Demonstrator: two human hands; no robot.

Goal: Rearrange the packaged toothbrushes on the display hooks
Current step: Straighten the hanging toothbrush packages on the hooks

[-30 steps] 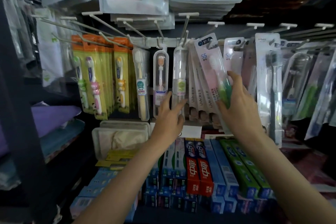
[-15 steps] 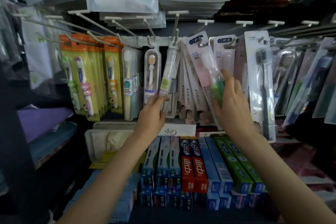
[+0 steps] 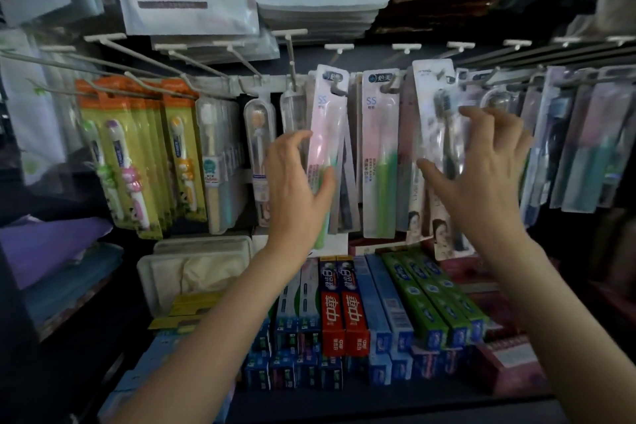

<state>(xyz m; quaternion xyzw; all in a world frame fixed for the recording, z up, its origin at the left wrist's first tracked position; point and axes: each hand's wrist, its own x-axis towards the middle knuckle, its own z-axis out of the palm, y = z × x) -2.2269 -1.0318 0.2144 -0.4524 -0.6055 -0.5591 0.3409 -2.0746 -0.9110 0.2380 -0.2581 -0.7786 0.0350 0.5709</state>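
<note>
Two bare forearms are showing from the lower edge, with no sleeve, watch or bracelet covering either. The left hand [image 3: 296, 182] and right hand [image 3: 481, 179] are wearing no gloves or rings, and the fingers [image 3: 481, 117] are showing short nails.
</note>
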